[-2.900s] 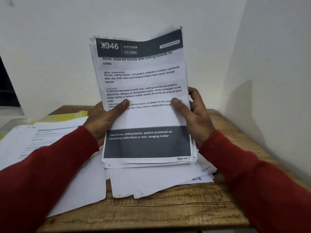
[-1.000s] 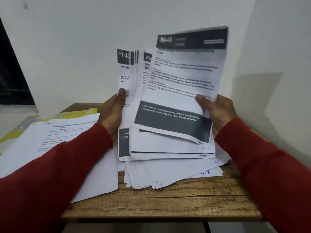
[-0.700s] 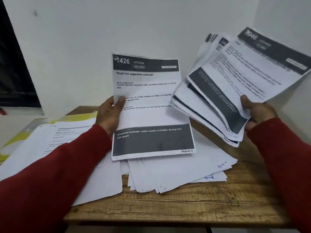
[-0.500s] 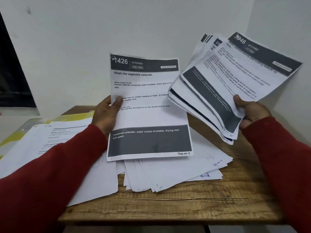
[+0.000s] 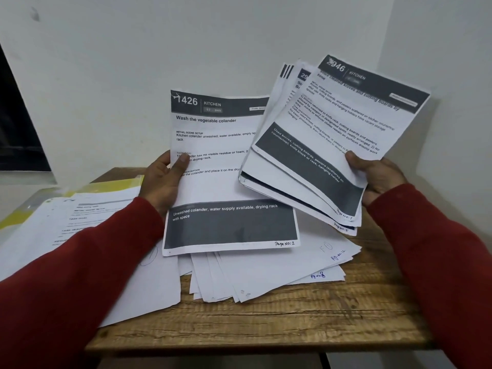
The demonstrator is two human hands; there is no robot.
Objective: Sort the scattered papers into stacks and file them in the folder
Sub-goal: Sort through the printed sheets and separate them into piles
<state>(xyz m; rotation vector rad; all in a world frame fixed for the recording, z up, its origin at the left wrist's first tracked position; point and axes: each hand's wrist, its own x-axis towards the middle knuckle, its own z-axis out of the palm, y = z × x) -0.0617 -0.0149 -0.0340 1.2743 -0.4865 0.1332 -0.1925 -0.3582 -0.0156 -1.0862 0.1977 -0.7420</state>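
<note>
My left hand (image 5: 163,179) grips a single printed sheet (image 5: 221,187) headed "1426 Kitchen", marked page 2, held upright over the table. My right hand (image 5: 378,177) holds a fanned bundle of several printed sheets (image 5: 319,145), tilted to the right, with the "946" page on top. Under both lies a loose pile of white papers (image 5: 266,272) face down on the wooden table (image 5: 292,323), some with handwritten page numbers. A yellow folder (image 5: 111,186) lies at the far left, partly covered by printed sheets (image 5: 80,217).
White walls close in behind and on the right, forming a corner. A dark window edge (image 5: 16,123) shows at the far left. The table's front edge runs across the bottom of the view, with bare wood in front of the pile.
The one bundle held by both hands has split: my right hand carried most sheets off to the right, leaving the "1426" sheet in my left. In the last half second the bundle drifted back toward that sheet.
</note>
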